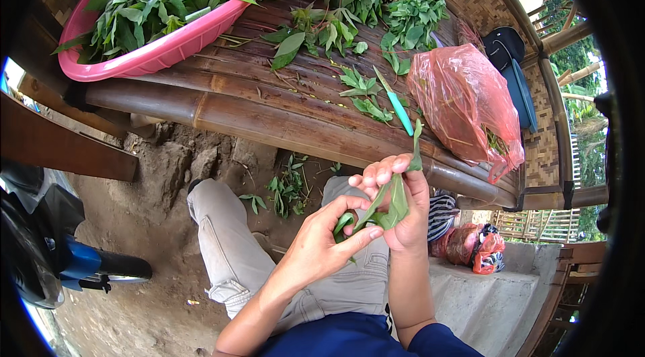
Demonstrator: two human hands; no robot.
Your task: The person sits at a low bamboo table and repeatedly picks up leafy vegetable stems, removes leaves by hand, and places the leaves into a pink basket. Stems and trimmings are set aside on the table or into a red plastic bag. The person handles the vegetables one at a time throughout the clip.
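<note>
Over my lap, my left hand (327, 236) pinches green leaves (395, 206) between thumb and fingers. The same leaves are held by my right hand (410, 196), whose fingers curl round their upper part. Beyond my hands, a knife with a turquoise handle (400, 112) lies on the bamboo platform (282, 117), beside loose leaves (360, 85). At the far left a pink plastic basket (171, 57) holds a heap of leaves (151, 9). Leafy bunches (413, 4) lie at the back of the platform.
A red plastic bag (463, 100) sits on the platform's right part. More bags (468, 246) rest on a concrete ledge below it. Fallen leaves (287, 188) lie on the dirt floor near my knees. A motorcycle wheel (123, 265) is at the left, near a dark blue fender.
</note>
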